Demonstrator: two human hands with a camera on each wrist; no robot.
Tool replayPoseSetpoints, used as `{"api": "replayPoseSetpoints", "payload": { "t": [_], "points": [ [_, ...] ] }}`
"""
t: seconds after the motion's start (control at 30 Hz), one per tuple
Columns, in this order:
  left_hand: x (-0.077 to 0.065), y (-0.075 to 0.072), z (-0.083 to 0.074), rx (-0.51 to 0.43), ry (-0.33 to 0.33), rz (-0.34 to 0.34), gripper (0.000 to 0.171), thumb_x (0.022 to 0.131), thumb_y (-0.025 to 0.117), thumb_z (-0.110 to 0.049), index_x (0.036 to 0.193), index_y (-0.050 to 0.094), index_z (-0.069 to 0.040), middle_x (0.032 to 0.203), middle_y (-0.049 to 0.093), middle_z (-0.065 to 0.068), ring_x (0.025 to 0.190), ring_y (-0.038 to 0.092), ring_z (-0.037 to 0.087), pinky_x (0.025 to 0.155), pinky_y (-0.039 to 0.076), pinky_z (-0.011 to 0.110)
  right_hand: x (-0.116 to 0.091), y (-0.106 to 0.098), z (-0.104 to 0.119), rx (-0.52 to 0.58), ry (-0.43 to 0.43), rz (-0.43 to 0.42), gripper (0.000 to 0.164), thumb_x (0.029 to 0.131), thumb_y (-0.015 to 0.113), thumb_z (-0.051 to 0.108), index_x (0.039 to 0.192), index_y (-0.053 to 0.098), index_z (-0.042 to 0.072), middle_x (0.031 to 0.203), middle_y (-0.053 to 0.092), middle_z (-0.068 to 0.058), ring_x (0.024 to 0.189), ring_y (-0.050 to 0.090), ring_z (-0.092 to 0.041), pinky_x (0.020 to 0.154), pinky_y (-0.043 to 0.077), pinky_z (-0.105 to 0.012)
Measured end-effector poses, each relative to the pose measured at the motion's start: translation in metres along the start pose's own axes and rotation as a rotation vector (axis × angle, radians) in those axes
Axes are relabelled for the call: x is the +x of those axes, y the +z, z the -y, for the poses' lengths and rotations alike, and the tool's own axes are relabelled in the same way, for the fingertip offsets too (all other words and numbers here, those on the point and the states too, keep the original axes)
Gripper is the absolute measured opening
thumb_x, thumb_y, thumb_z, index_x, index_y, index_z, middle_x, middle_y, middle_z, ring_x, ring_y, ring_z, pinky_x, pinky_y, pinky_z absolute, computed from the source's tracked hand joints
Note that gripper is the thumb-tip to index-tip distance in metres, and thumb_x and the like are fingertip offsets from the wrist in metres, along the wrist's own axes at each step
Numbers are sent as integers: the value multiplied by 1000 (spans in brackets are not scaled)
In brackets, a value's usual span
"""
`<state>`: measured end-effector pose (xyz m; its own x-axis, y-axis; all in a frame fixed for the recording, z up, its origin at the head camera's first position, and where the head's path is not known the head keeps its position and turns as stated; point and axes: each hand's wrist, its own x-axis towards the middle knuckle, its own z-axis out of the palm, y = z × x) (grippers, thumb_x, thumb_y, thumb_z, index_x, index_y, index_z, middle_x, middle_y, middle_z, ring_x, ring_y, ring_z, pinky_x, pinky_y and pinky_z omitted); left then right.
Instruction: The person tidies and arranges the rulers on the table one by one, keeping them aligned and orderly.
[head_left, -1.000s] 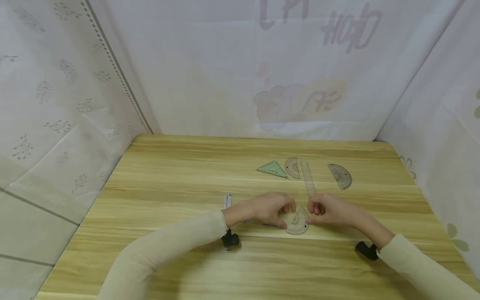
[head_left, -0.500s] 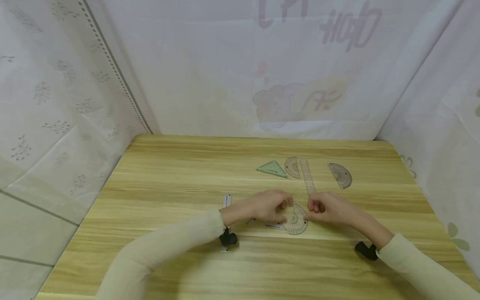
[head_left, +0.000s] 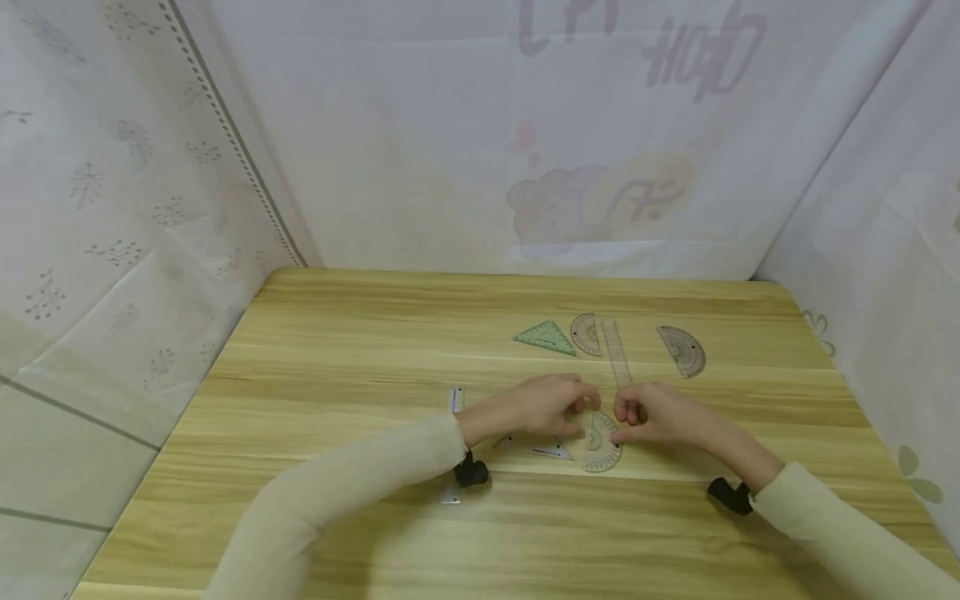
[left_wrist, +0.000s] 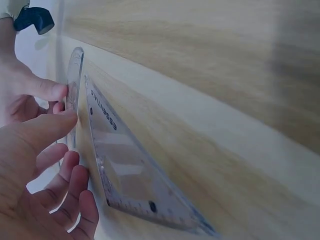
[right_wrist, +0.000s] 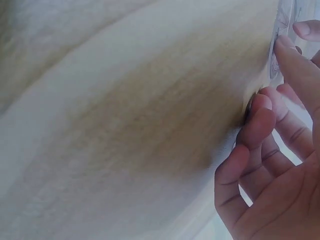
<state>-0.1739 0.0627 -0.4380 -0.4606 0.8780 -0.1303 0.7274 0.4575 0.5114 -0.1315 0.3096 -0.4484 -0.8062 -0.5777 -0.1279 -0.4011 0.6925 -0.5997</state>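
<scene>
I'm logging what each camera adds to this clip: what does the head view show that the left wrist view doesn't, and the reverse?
Only the head view shows the green set square, the small protractor beside it, the gray protractor and the ruler under the left wrist.

Only the left wrist view shows the word ESSENTIALS legibly on the clear triangle.

Both show that triangle, the left hand, the right hand, the protractor between them and the table.

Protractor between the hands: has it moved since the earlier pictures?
Yes: in the head view, the protractor has shifted slightly right relative to the green set square, and turned; its straight edge now stands more upright.
</scene>
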Motion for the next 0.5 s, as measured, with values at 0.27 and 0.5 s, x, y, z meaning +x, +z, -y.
{"api": "replayPoseSetpoints", "payload": {
  "t": [0.27,0.5],
  "points": [
    [0,-1,-1,59,-6,15,29,94,76,-18,122,73,-14,106,62,-3,94,57,6,80,45,17,0,-2,-2,-38,30,-43,34,83,86,37,79,57,20,69,50,11,61,46,-6,54,41,-25],
    [-8,1,-1,78,22,24,28,94,76,-17,121,72,-10,107,63,-3,94,57,5,81,44,13,-4,-2,-2,-91,20,-83,34,85,83,41,78,57,22,68,50,12,60,45,-4,55,41,-25]
  ]
}}
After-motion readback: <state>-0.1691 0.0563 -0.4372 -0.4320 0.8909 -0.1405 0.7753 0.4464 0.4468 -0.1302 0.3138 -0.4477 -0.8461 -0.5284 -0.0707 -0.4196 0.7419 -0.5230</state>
